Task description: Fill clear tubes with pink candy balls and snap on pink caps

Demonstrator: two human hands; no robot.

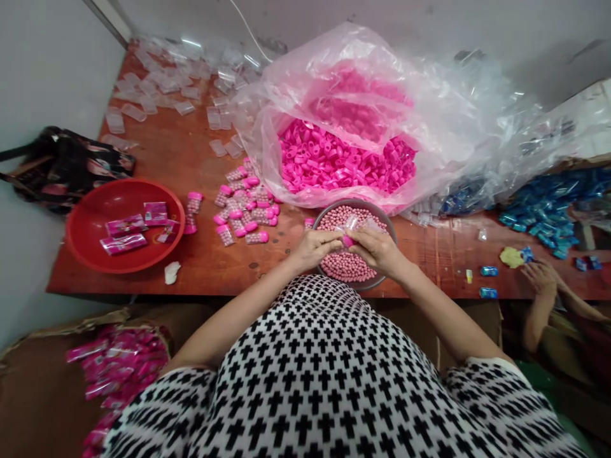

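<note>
Both my hands meet above a grey bowl (389, 232) of small pink candy balls (351, 270). My left hand (315, 248) pinches one side of a small clear container with a bright pink cap (348, 241). From the other side, my right hand (379, 249) has its fingers closed on the same capped container. Clear plastic shows just beyond my fingertips, over the candy; how many pieces it is I cannot tell. Left of the bowl lies a pile of filled containers with pink caps (248, 207).
A plastic bag (267, 152) of loose pink caps (344, 159) stands behind the bowl. Clear empty containers (162, 86) lie at the back left. A red basin (86, 245) holds several pink packets. On the right are blue packs (548, 216) and another person's hands (541, 278).
</note>
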